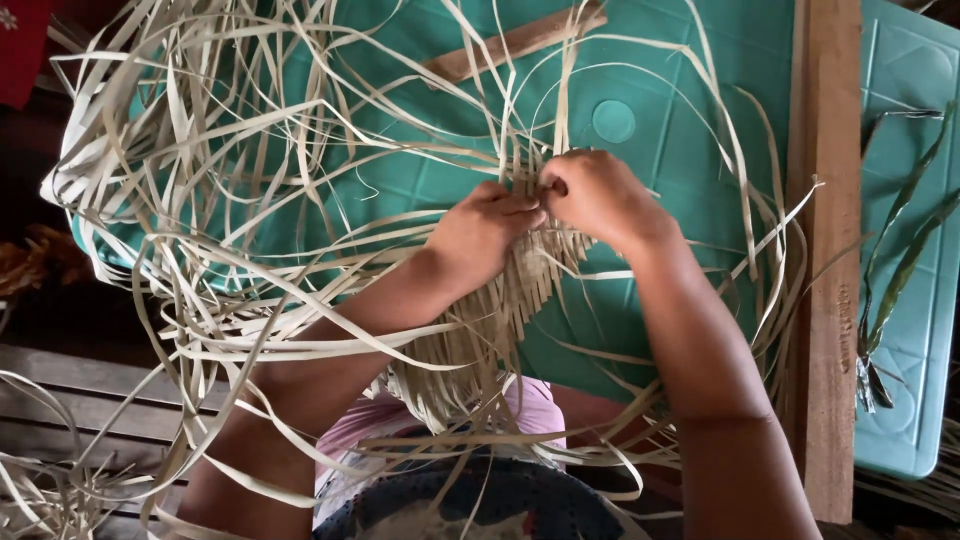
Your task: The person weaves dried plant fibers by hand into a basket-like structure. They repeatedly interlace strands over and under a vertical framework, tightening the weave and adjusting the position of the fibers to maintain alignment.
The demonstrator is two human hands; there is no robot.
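Observation:
A partly woven mat of pale dried leaf strips (500, 300) lies over a green plastic surface (660, 80) and hangs toward my lap. My left hand (485, 230) and my right hand (600, 195) meet at the mat's upper edge. Both pinch thin strips there, fingertips nearly touching. Long loose strips (200, 150) fan out from the weave to the left, the top and the right. The lower part of the mat is partly hidden by my left forearm.
A wooden plank (825, 250) runs top to bottom on the right. Beyond it lies a lighter green plastic panel (915, 300) with green leaf pieces (900, 270). A wooden stick (520, 40) rests at the top. Wooden slats (80, 400) sit lower left.

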